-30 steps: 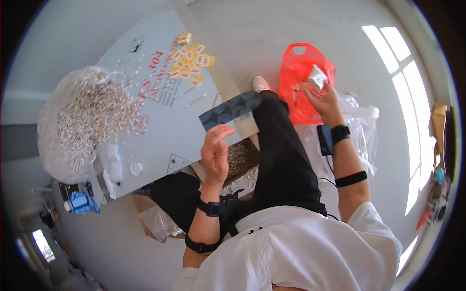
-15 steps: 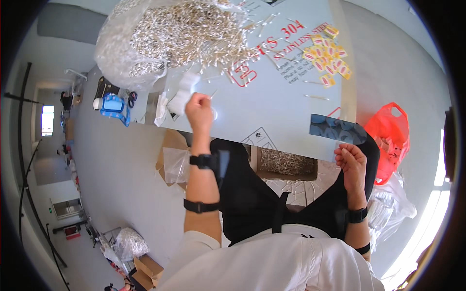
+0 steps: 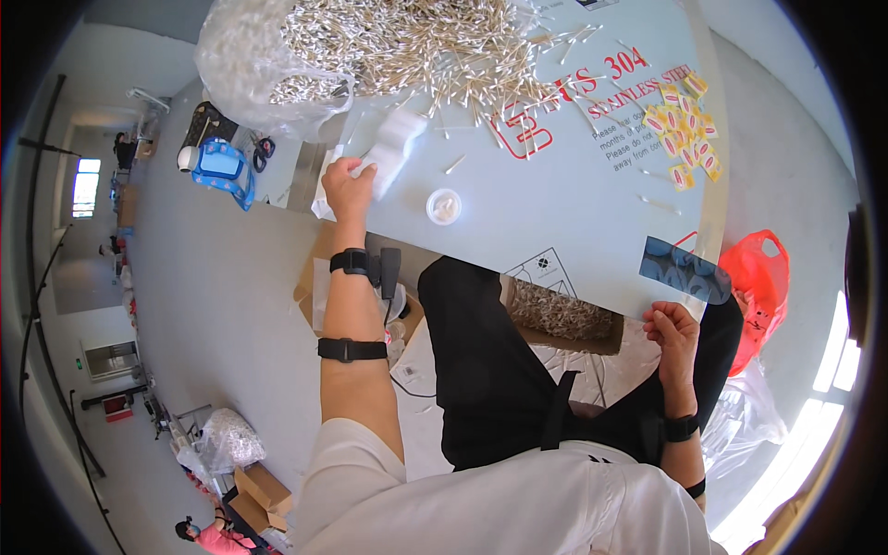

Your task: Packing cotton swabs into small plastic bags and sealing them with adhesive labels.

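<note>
My left hand (image 3: 350, 190) is at the table's near left edge, beside the lower end of a wavy white stack (image 3: 398, 148) that looks like thin soft pads. Its thumb and fingers are apart, with the thumb close to the stack; some fingertips are hidden. A small round clear tub (image 3: 444, 206) with something whitish inside stands to the right of this hand. A single cotton swab (image 3: 455, 165) lies beyond the tub. Just off the front edge, my right hand (image 3: 672, 342) has thumb and fingers pinched together. Whatever may be between them is too small to make out.
A big clear bag (image 3: 250, 74) spills a heap of cotton swabs (image 3: 407, 51) across the far left tabletop. Small yellow-and-white packets (image 3: 683, 129) lie at right, dark film (image 3: 680, 268) at the corner. Below are a carton of swabs (image 3: 564, 314) and a red bag (image 3: 754, 287).
My left hand has moved left from beside the tub to the white stack, and its fingers have opened. The tub now shows fully. My right hand stays pinched; the whole view has shifted.
</note>
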`<state>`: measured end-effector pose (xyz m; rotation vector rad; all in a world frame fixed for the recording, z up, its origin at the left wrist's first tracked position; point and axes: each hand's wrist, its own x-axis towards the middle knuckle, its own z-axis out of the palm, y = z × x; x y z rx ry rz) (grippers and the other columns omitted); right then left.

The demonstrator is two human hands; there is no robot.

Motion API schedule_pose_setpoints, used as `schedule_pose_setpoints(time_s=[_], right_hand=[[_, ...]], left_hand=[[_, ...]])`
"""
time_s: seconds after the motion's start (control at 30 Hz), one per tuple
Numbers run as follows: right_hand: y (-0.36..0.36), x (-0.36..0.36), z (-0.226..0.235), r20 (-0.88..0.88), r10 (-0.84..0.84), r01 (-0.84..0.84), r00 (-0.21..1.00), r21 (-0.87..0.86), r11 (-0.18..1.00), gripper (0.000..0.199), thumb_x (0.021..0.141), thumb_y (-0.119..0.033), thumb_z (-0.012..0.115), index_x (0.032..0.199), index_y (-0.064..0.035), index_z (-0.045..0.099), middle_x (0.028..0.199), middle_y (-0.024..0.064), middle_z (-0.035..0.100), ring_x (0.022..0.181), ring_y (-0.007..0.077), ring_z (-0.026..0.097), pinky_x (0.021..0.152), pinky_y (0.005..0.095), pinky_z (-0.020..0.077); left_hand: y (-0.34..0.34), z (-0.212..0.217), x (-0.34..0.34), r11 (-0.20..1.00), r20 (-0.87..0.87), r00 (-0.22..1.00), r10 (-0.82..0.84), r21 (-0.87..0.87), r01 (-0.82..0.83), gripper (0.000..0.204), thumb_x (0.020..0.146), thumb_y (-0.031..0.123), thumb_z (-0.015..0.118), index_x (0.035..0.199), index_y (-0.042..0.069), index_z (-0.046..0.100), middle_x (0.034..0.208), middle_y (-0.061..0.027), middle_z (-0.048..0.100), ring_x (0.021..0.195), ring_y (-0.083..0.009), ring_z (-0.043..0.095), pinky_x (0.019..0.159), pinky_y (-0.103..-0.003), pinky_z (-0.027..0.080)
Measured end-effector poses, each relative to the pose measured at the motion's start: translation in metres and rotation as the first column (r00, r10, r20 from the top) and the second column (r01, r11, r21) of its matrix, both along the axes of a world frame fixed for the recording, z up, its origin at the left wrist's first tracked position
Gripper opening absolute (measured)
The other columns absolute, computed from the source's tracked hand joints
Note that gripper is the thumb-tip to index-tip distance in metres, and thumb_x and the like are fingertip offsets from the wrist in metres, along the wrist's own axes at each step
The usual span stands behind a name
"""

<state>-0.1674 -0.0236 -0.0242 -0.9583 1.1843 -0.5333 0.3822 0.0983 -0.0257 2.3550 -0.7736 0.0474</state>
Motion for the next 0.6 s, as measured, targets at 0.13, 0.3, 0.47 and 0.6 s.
schedule_pose_setpoints(time_s=[0.13,0.3,0.47,0.6], right_hand=[[0.004,0.002,-0.002,-0.05,0.036,-0.039,0.998,-0.065,0.997,0.014,0.092,-0.009,0.06,0.102,0.0004,0.064,0.085,0.0046,0.068,0.067,0.0075,0.06,0.063,0.0193,0.0462],[0.006,0.002,-0.005,-0.073,0.068,-0.076,0.995,-0.12,0.99,0.013,0.092,-0.007,0.06,0.102,0.001,0.064,0.084,0.0046,0.068,0.067,0.0078,0.059,0.063,0.0199,0.0457],[0.007,0.003,-0.003,-0.1,0.08,-0.094,0.992,-0.141,0.986,0.012,0.091,-0.005,0.06,0.1,0.0007,0.064,0.084,0.0041,0.068,0.067,0.0079,0.059,0.063,0.0204,0.046],[0.008,0.004,-0.003,-0.102,0.081,-0.095,0.991,-0.145,0.985,0.011,0.09,-0.004,0.061,0.099,0.0004,0.064,0.083,0.0036,0.067,0.067,0.008,0.059,0.064,0.0208,0.0463]], left_hand=[[-0.031,0.003,-0.022,0.988,0.235,0.961,-0.146,0.092,0.127,0.039,0.069,0.021,0.082,0.1,0.005,0.066,0.108,-0.0135,0.061,0.104,-0.0342,0.053,0.091,-0.043,0.045],[-0.063,0.0,-0.026,0.977,0.111,0.99,-0.089,0.201,0.066,0.038,0.069,0.021,0.082,0.099,0.004,0.066,0.107,-0.0153,0.06,0.101,-0.0357,0.055,0.088,-0.044,0.046],[-0.064,-0.018,-0.019,0.973,0.072,0.994,-0.076,0.224,0.059,0.025,0.07,0.019,0.08,0.084,0.002,0.069,0.094,-0.0162,0.062,0.089,-0.0359,0.06,0.079,-0.044,0.049],[-0.061,-0.02,-0.012,0.997,-0.01,0.997,-0.073,-0.015,0.072,0.011,0.073,0.01,0.073,0.077,0.001,0.069,0.081,-0.0163,0.065,0.076,-0.0311,0.064,0.073,-0.039,0.051]])
